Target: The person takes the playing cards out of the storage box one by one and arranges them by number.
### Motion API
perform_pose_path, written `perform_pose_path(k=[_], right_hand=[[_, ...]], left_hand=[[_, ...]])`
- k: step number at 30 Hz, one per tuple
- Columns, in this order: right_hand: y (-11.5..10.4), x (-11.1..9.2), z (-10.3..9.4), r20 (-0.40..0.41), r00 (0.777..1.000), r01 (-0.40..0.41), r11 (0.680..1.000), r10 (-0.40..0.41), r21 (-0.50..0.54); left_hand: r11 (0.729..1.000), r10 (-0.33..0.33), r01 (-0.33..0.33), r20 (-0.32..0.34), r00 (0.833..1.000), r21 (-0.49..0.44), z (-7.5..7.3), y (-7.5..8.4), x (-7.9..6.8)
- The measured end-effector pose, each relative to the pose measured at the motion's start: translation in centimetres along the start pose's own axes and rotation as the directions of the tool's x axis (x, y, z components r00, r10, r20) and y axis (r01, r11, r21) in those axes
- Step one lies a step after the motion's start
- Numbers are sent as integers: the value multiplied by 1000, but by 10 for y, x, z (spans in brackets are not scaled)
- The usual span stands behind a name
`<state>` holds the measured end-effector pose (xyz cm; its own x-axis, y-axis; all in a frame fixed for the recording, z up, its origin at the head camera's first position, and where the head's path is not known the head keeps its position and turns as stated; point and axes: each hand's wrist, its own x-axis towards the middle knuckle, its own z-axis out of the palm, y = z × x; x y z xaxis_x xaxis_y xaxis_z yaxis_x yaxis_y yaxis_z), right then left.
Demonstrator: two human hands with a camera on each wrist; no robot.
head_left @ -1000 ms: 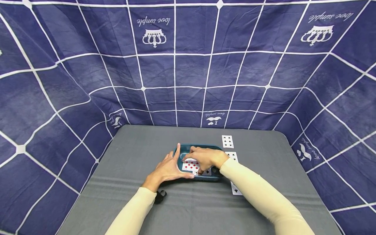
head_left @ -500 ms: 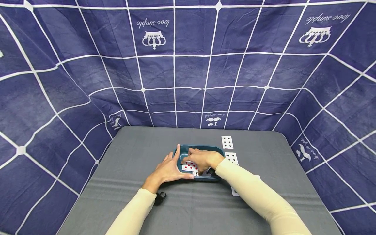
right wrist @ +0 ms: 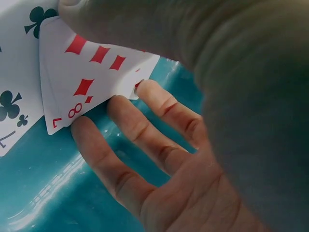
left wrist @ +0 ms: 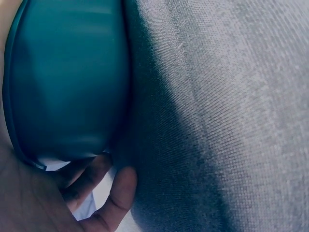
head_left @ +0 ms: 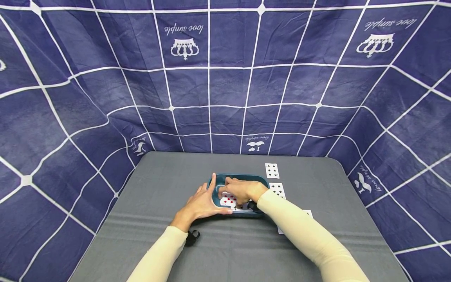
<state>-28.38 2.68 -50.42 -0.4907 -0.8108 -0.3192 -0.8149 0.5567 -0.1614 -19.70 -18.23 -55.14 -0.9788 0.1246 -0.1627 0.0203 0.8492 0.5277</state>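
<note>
White cards [right wrist: 96, 72] in curled right grip [head_left: 244, 189]

The tub [left wrist: 72, 77] is blue-green, shiny and smooth, long with round corners. It sits right way up, its left end in the crook of the left hand [head_left: 201, 201], whose thumb lies along the near edge. Inside, under the right hand [head_left: 243, 190], are some red diamond cards [right wrist: 91, 72], face up in a small overlapping pile — a red 8 shows at the corner by the fingertips, and another red mark peeks out past it. The fingers touch one edge, and the thumb lies over the other. A club card [right wrist: 19, 72] — black and white — lies face up on the thumb's side, partly under the diamonds.
</note>
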Motion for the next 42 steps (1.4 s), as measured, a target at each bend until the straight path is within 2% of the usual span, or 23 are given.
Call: perform_pose_path(k=[8, 19, 27, 35, 42], right_hand=[[3, 1, 3, -5, 1000, -17, 998, 17, 63], [9, -6, 5, -52, 998, 28, 996, -23, 90], [11, -14, 3, -99, 995, 30, 992, -18, 120], [17, -27, 2, -197, 980, 49, 987, -19, 151], [22, -41, -3, -271, 962, 97, 976, -41, 197]], left_hand=[[1000, -2, 2, 3, 1000, -6, 1, -1, 1], [1000, -5, 5, -5, 1000, -7, 2, 0, 1], [1000, -12, 12, -11, 1000, -1, 3, 0, 2], [1000, -13, 13, -6, 1000, -3, 5, 0, 2], [1000, -11, 11, -13, 1000, -1, 2, 1, 3]])
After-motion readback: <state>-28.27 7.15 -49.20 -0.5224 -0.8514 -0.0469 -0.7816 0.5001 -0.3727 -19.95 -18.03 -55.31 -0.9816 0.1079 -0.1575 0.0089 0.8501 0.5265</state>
